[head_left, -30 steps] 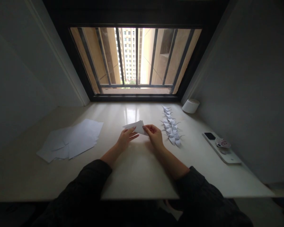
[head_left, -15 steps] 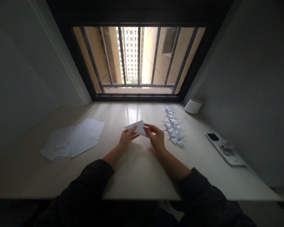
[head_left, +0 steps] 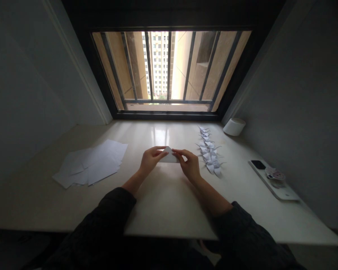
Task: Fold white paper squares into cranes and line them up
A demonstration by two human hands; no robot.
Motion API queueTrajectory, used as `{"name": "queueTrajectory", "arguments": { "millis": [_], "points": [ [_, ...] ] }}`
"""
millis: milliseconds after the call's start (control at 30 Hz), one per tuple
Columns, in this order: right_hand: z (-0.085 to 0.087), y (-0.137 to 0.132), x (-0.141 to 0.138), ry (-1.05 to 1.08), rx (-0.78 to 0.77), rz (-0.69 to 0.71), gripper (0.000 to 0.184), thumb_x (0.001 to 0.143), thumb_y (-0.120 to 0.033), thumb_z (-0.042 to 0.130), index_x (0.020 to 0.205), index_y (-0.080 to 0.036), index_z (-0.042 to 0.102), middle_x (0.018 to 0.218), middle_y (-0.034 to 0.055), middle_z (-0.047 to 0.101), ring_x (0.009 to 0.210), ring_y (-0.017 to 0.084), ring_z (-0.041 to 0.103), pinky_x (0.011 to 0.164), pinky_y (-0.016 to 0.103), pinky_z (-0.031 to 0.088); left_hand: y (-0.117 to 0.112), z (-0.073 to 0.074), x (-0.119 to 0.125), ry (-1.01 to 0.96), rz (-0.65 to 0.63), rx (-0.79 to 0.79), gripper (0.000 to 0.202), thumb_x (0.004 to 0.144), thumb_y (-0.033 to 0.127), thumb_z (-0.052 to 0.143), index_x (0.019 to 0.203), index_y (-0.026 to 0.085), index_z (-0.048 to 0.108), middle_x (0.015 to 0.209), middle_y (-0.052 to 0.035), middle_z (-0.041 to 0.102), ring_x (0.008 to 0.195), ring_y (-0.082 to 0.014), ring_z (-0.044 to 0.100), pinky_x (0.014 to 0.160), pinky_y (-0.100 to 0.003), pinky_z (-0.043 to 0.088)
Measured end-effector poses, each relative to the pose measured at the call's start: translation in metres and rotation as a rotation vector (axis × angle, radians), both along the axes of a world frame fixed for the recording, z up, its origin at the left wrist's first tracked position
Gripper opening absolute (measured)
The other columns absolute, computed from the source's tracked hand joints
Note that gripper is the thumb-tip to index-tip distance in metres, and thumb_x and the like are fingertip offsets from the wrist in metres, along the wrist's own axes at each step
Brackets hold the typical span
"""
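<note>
Loose white sheets [head_left: 91, 167] lie at the left of the table [head_left: 169, 202]. The left hand [head_left: 150, 160] and right hand [head_left: 190, 165] both pinch a folded white paper [head_left: 169, 156] between them — mid-table. Just right, paper cranes [head_left: 210, 154] stand in a row — then a phone [head_left: 273, 180].

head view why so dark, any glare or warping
Head view: backlit by the window, so walls and sleeves go near black; glare streaks the table; wide-angle bend slants the walls; the folded paper between left hand and right hand is dim but legible.
</note>
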State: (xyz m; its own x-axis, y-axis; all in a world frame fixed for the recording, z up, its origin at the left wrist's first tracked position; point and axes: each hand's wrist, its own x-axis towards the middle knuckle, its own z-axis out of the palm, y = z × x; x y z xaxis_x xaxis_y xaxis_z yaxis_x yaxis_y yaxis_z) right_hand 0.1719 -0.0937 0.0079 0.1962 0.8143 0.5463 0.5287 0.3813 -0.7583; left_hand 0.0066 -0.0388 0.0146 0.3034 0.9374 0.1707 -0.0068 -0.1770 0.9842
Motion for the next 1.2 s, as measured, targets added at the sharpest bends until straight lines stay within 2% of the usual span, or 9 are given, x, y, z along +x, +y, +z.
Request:
{"name": "queueTrajectory", "arguments": {
  "millis": [200,400,933,1200],
  "points": [
    [-0.0042,0.0019,-0.0003,-0.019,0.019,-0.002,0.019,0.084,-0.029,0.057,0.098,-0.03,0.07,0.091,-0.0002,0.072,0.08,0.018,0.065,0.078,0.032,0.047,-0.004,-0.0104,0.0067,0.025,0.145,0.106,0.038,0.067,0.04,0.071,0.099,0.019,0.071,0.094,-0.0072,0.072,0.088,-0.0237,0.067,0.08,-0.035,0.052],
    [-0.0063,0.0016,-0.0007,-0.039,0.01,-0.035,0.019,0.084,-0.03,0.058,0.098,-0.03,0.07,0.093,-0.0008,0.072,0.081,0.019,0.065,0.079,0.032,0.047,-0.0059,-0.0085,0.0065,0.046,0.193,0.127,0.037,0.067,0.04,0.071,0.099,0.022,0.07,0.099,-0.0051,0.07,0.092,-0.0257,0.066,0.083,-0.037,0.052],
    [-0.0018,-0.0017,-0.0031,-0.074,-0.023,-0.037,0.021,0.085,-0.029,0.055,0.1,-0.03,0.07,0.092,0.001,0.072,0.081,0.02,0.065,0.08,0.034,0.046,-0.0104,-0.0032,0.008,0.0,0.212,0.088,0.033,0.069,0.036,0.07,0.098,0.02,0.07,0.101,-0.0054,0.069,0.097,-0.0253,0.065,0.089,-0.038,0.049],
    [-0.0055,-0.0002,-0.002,-0.078,-0.018,-0.036,0.022,0.085,-0.027,0.054,0.1,-0.03,0.07,0.09,0.001,0.072,0.078,0.019,0.064,0.076,0.033,0.046,-0.0076,-0.0075,0.0062,0.056,0.177,0.112,0.031,0.072,0.037,0.067,0.098,0.022,0.07,0.102,-0.0043,0.069,0.097,-0.0243,0.064,0.089,-0.038,0.048]
  ]
}}
